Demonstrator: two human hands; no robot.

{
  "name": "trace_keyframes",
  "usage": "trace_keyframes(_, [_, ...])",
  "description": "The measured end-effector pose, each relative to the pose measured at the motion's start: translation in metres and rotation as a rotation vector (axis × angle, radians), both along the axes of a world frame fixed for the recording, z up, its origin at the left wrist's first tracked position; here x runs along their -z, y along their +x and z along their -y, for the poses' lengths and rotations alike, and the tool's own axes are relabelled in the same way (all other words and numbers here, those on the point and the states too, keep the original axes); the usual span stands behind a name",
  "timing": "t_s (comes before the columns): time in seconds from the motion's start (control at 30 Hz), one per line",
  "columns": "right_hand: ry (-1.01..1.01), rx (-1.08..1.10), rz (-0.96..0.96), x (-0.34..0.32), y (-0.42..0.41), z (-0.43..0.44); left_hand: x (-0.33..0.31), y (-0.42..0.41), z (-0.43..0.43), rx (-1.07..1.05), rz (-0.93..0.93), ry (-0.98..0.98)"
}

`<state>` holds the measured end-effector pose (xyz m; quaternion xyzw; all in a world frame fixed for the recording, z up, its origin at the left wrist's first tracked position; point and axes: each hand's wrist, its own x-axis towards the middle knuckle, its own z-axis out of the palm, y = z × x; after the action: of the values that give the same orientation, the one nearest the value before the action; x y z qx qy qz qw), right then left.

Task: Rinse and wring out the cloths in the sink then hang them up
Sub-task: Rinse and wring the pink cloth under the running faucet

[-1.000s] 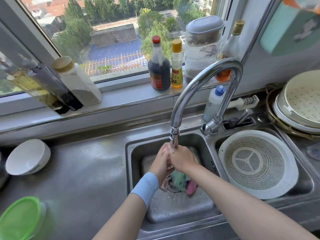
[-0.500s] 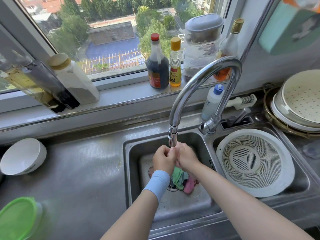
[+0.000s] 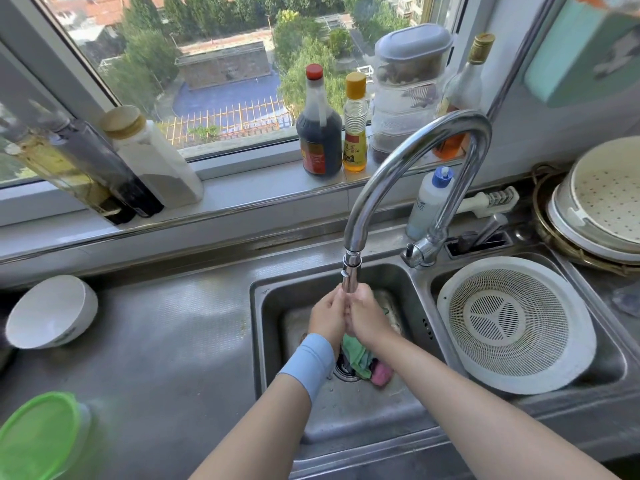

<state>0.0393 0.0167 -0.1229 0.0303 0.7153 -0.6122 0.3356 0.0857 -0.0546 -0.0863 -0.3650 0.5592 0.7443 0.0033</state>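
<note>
Grips: left grip [image 3: 326, 319] and right grip [image 3: 365, 317] are pressed knuckle to knuckle directly under the tap [image 3: 350, 277]. Their fingers are curled and clamped on the top of the green cloth [image 3: 358, 356], which bunches out below them and trails toward the drain [image 3: 342, 371]. By judgement they hold it there so that water passes through the cloth and falls into the sink [image 3: 259, 341], not onto the counter [image 3: 173, 341]. Water stream: too faint to confirm. Pink cloth [image 3: 381, 371]: crumpled on the sink floor just beside the drain, touching the green cloth's tail, unheld, presumably awaiting its turn. Wristband [image 3: 308, 362]: on the left forearm, below the nozzle. Colander [image 3: 512, 323]: fills the right basin, so work is confined to the left one. Stage: rinsing or early wringing of the first cloth; hanging not yet begun; no rail or hook in view.
</note>
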Motion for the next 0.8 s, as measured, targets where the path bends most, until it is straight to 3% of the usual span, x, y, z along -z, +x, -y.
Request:
trace_keyframes(0.1, [0.233,0.001,-0.052,-0.006,-0.014,-0.001,0.000,0.003,-0.007,0.106,-0.063,0.095])
trace_keyframes(0.17, [0.339,0.019,-0.083,-0.010,-0.014,-0.004,0.002,0.006,-0.005,0.129,-0.054,0.028])
trace_keyframes(0.3, [0.314,0.012,-0.151,-0.016,-0.004,-0.007,0.004,0.004,0.001,0.001,0.044,-0.170])
trace_keyframes(0.4, [0.107,-0.012,-0.086,-0.013,0.006,-0.007,0.006,0.000,0.012,-0.162,0.138,-0.205])
trace_keyframes(0.47, [0.124,-0.077,-0.126,-0.013,0.005,-0.010,0.004,0.001,0.017,-0.195,0.181,-0.085])
trace_keyframes(0.53, [0.224,-0.119,-0.196,-0.014,-0.001,-0.014,0.002,0.003,0.014,-0.168,0.128,0.153])
trace_keyframes(0.63, [0.317,0.014,-0.233,-0.017,-0.013,-0.018,0.003,0.005,0.005,-0.149,0.044,0.385])
trace_keyframes(0.7, [0.435,0.025,-0.289,-0.020,-0.015,-0.017,0.010,0.005,0.003,-0.043,0.056,0.265])
trace_keyframes(0.8, [0.487,-0.002,-0.216,-0.023,-0.017,-0.013,0.013,0.002,0.005,0.053,0.118,-0.013])
